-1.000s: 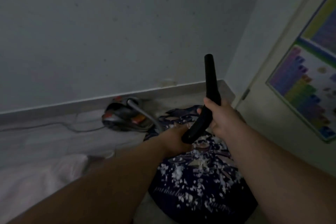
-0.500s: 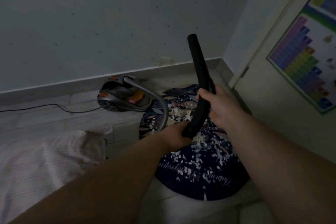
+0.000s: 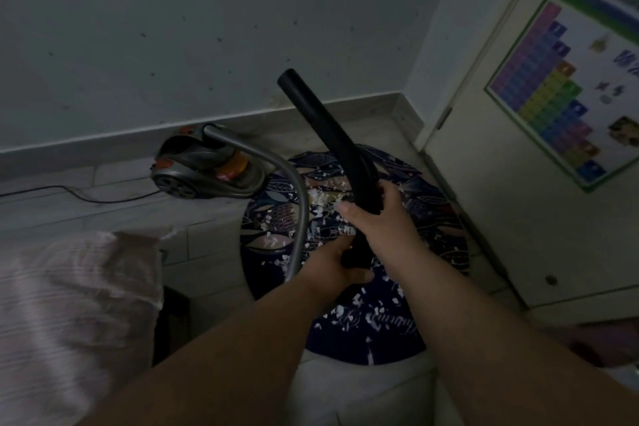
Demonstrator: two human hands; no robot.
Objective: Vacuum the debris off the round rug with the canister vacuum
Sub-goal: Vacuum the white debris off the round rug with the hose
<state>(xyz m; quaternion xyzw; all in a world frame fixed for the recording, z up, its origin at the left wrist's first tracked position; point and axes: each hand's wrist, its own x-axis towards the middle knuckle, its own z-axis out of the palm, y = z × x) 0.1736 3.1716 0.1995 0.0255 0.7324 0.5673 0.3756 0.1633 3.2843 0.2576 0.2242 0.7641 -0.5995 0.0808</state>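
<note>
Both hands, left hand [image 3: 333,264] and right hand [image 3: 375,218], grip the black wand [image 3: 325,128] above the debris-strewn rug [image 3: 432,252].

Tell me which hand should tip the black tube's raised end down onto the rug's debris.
Right, probably. The right hand grips the black plastic vacuum tube higher, nearer its raised open end, so it can steer that onto the white debris. The left hand holds the bottom end by the grey hose.

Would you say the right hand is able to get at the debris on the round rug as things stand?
Probably not: the debris on the round rug lies just below with nothing between, but the right hand grips the black tube, as does the left hand.
</note>
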